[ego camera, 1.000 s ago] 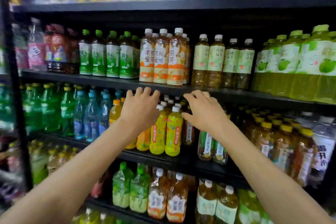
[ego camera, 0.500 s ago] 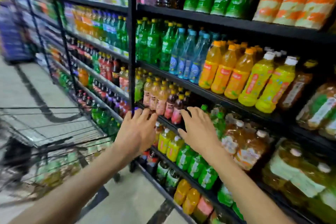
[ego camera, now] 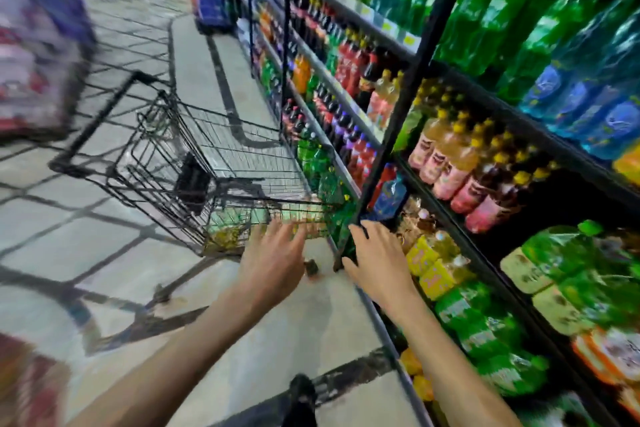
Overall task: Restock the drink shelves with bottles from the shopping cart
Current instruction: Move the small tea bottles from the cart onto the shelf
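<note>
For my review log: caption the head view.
Left hand and right hand, both empty, reach toward the shopping cart beside drink shelves.

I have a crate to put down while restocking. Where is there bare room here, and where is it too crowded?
Bare floor lies between the shopping cart and the shelves, and along the aisle beyond the cart. The shelves are packed with bottles; only a dark gap right of the pink-labelled bottles looks free.
</note>
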